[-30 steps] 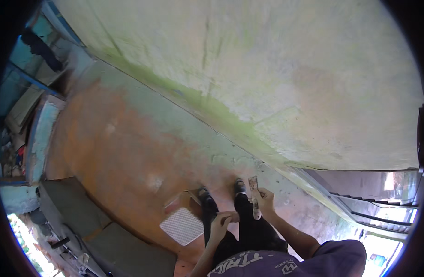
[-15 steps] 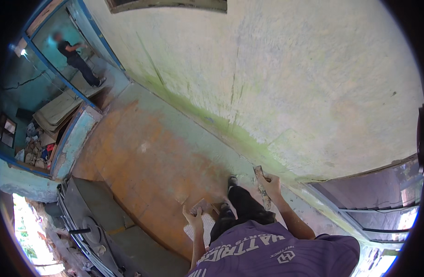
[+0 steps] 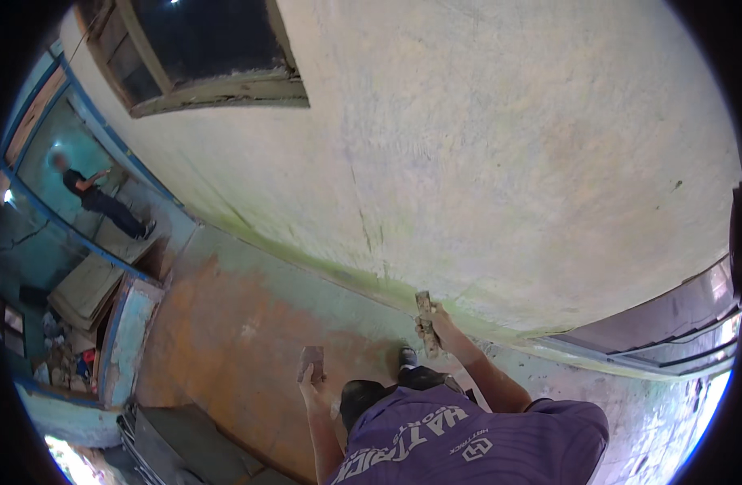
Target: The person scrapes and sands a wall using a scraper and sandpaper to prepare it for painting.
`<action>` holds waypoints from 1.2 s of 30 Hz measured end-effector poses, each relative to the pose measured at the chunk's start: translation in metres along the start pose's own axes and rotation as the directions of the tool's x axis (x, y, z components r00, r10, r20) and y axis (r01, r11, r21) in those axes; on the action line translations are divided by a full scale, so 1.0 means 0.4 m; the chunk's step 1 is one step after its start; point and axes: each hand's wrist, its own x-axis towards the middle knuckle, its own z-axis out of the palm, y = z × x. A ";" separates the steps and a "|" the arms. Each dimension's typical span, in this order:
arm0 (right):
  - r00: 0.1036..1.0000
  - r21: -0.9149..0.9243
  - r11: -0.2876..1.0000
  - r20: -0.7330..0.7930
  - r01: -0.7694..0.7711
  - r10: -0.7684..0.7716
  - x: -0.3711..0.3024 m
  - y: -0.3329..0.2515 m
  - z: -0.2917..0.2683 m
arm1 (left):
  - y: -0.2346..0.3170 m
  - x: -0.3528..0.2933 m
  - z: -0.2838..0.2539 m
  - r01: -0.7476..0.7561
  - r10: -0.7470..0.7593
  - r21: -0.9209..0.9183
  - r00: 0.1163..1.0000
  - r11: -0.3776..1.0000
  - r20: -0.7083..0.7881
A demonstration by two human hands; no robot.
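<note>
My left hand (image 3: 313, 393) is closed on a small flat brownish-grey rectangular piece (image 3: 312, 356), gripped by its lower edge above the floor. Its exact kind is not clear. My right hand (image 3: 443, 326) wraps round a narrow, long strip (image 3: 424, 304) with a pale, blotchy, plaster-spattered surface. The strip stands roughly upright in the picture, close to the foot of the off-white wall (image 3: 508, 170) but seemingly apart from it. The wall is stained green along its base.
A wooden-framed window (image 3: 233, 90) is set into the wall at upper left. Beyond a blue door frame (image 3: 104, 246) another person (image 3: 96, 196) stands in a turquoise room. A dark grey-green padded seat (image 3: 189, 432) lies at lower left. Glass panes (image 3: 629, 335) are at right. My shoe (image 3: 409, 356) is on the floor.
My view has swung up, bringing more wall and the window in. Both hands have shifted left in the picture. The left hand's flat piece is now raised upright; a pale textured sheet beside it no longer shows.
</note>
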 end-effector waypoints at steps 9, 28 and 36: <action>0.660 -0.506 0.563 0.015 0.653 -0.751 -0.039 -0.317 0.343 | 0.077 0.236 0.150 -0.006 -0.058 0.268 0.971 0.964 0.233; 0.317 -0.287 0.365 -0.199 0.886 -0.927 -0.017 -0.488 0.779 | 0.434 0.569 -0.016 -0.070 -0.116 0.412 0.904 0.908 0.411; 0.449 -0.320 0.542 -0.322 0.777 -0.833 0.231 -0.276 0.625 | 0.439 0.655 0.006 -0.137 -0.050 0.398 0.904 0.907 0.425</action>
